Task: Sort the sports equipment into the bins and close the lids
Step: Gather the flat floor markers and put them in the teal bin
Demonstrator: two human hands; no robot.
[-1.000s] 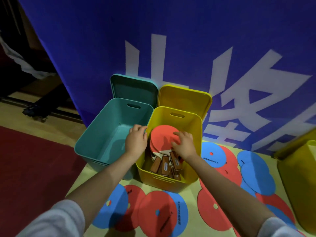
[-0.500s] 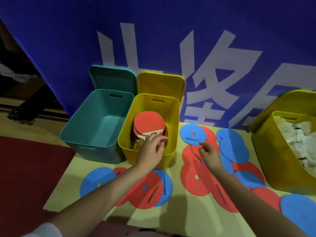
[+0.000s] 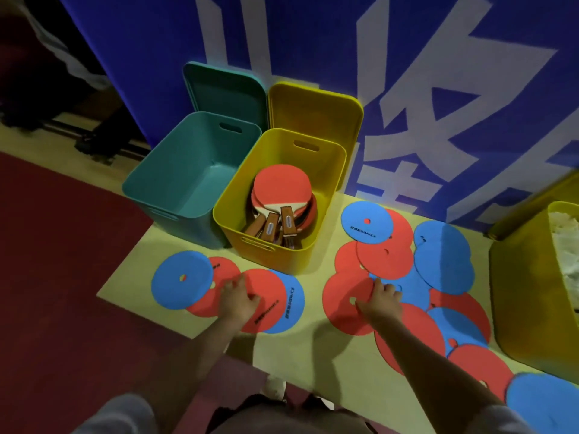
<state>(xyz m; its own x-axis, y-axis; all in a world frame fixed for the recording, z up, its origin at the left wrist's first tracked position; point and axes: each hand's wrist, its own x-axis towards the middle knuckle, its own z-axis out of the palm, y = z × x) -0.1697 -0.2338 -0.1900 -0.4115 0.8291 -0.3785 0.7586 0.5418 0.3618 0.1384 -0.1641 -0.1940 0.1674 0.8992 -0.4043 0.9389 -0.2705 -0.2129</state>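
We're looking down at both hands working the flat discs on the yellow-green mat (image 3: 313,349). The left hand (image 3: 236,300) is resting on a red disc (image 3: 264,297) in the small left cluster, fingers slightly bent and pressing on top, not wrapped round anything as far as we can tell. That disc is overlapping a blue disc (image 3: 289,303) on its right, and another blue disc (image 3: 180,278) is lying further left.

The right hand (image 3: 380,300) is touching down on the big right pile, fingertips landing where a large red disc (image 3: 343,303) meets the blue ones; the fingers look loosely spread, and we can't really tell if it's pinching an edge. More red and blue discs are fanning out to the right of that hand.

Just beyond the hands, between the two piles, the yellow bin (image 3: 247,223) is sitting with table tennis paddles (image 3: 282,195) stacked inside, handles pointing toward us. The teal bin (image 3: 150,186) is touching its left side. Both lids are leaning upright behind them: teal lid (image 3: 225,89), yellow lid (image 3: 316,111). Another yellow bin (image 3: 526,292) is at far right.
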